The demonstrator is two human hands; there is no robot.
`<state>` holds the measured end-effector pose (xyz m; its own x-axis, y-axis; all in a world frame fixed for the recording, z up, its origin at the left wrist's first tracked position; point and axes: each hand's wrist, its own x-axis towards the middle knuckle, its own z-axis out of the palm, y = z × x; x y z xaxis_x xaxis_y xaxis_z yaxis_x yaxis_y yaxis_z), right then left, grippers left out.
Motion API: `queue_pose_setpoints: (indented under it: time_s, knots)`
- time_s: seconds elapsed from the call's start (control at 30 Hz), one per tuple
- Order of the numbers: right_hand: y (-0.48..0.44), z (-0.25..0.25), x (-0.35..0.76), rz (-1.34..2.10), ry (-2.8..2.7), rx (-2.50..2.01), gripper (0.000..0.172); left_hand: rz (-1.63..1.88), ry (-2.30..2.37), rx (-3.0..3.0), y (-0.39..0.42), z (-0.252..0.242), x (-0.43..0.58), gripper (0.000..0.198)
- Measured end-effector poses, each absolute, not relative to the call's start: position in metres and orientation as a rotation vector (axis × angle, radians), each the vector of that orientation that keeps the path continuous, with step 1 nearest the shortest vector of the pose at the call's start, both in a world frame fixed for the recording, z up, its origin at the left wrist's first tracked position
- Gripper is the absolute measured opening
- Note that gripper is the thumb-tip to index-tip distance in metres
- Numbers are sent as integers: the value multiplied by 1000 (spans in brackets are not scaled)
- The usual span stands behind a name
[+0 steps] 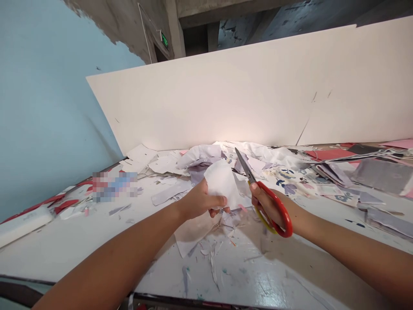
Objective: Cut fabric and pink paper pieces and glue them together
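Observation:
My left hand [203, 200] is closed on a white piece [221, 178], either paper or thin cloth, with the thumb across its lower edge. My right hand [267, 204] grips a pair of scissors [282, 219] with red and yellow handles. Its metal blades look closed and point up and to the left, apart from the white piece. Below my left hand, another pale piece [193, 234] lies on the white tabletop [155, 275], among thin trimmed slivers [212, 267].
A heap of white and lilac scraps [203, 155] runs along a tall white board [226, 99] at the back. Flower-printed cloth [290, 183] and grey-lilac pieces [380, 176] lie to the right. Red scraps [66, 206] and a white roll [26, 224] are at the left.

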<state>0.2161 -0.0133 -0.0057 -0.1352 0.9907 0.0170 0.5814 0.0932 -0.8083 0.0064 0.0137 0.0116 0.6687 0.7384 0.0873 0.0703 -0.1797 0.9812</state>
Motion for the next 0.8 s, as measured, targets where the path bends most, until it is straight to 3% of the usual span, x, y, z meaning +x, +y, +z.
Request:
queue_pose_setpoints:
  time_s: [0.17, 0.3, 0.37, 0.43, 0.6, 0.7, 0.8]
  knots:
    - [7, -5, 237, 408, -1988, -2020, 38, 658, 685, 1644, 13, 18, 2, 16]
    - [9, -6, 242, 284, -1992, -2060, 31, 462, 802, 1717, 11, 27, -5, 39]
    - [4, -2, 239, 285, -1968, -1948, 26, 416, 1009, 1797, 11, 31, -8, 41]
    - [-4, 3, 232, 447, -1931, -1666, 27, 350, 1126, 1887, 9, 33, -7, 38]
    - [-21, 8, 209, 1576, -1748, -1056, 48, -17, 853, 2065, 3, 44, 4, 18]
    - [-22, 12, 196, 1905, -1732, -823, 37, -80, 793, 2161, 3, 58, 4, 11]
    - [-13, 23, 186, 1931, -1684, -741, 22, -52, 919, 2158, 9, 79, -9, 15]
